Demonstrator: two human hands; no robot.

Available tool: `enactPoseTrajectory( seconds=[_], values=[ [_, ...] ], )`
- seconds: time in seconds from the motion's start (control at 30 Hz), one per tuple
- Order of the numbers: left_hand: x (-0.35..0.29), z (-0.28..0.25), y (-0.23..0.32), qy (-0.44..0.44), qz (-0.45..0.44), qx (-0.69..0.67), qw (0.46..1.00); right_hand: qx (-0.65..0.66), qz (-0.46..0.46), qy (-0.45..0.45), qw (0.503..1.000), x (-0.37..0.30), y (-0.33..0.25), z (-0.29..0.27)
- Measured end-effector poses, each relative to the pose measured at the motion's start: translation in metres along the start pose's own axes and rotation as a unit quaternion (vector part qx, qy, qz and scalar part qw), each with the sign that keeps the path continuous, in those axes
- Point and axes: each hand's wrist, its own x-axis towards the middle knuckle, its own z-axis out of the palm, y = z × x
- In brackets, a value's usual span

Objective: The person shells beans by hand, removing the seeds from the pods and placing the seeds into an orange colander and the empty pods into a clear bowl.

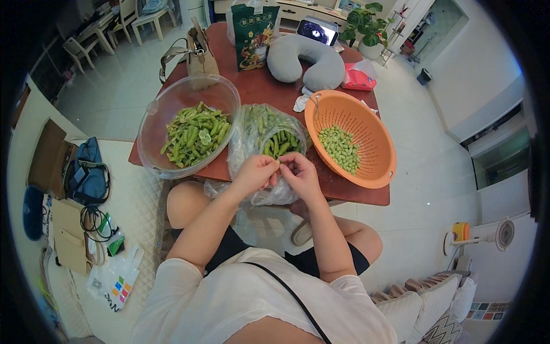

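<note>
My left hand (258,172) and my right hand (300,176) meet fingertip to fingertip at the near side of a clear plastic bag (243,152). Both are closed in a pinch, and a bit of green shows between them, probably a bean pod, mostly covered by the fingers. Whole green pods (281,143) fill the bag just beyond my hands. To the left, a clear plastic bowl (150,133) holds a heap of flattened green pods (197,133). On the right, an orange colander (375,137) tilts toward me with shelled pale green beans (339,149) inside.
Behind the bowls on the red-brown table (366,198) are a beige handbag (200,54), a green paper bag (255,40), a grey neck pillow (286,60), a propped phone (318,32) and a pink tissue pack (360,77). A quilted sofa (134,200) stands at left.
</note>
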Motion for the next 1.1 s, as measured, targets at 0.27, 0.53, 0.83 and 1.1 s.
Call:
enactPoseTrajectory(
  seconds=[0.27, 0.53, 0.83, 1.1],
  values=[
    [-0.001, 0.000, -0.005, 0.015, 0.013, 0.008, 1.000, -0.153, -0.078, 0.009, 0.985, 0.003, -0.014, 0.000],
    [-0.002, 0.001, -0.007, -0.016, 0.038, 0.075, 0.996, -0.194, -0.121, 0.075, 0.971, -0.002, -0.014, 0.007],
    [-0.005, 0.005, 0.001, 0.015, 0.020, 0.078, 0.997, -0.240, -0.140, 0.071, 0.958, -0.005, -0.025, 0.009],
    [-0.002, 0.003, -0.005, 0.019, 0.040, 0.074, 0.996, -0.209, -0.180, 0.078, 0.958, -0.004, -0.016, 0.008]
  ],
)
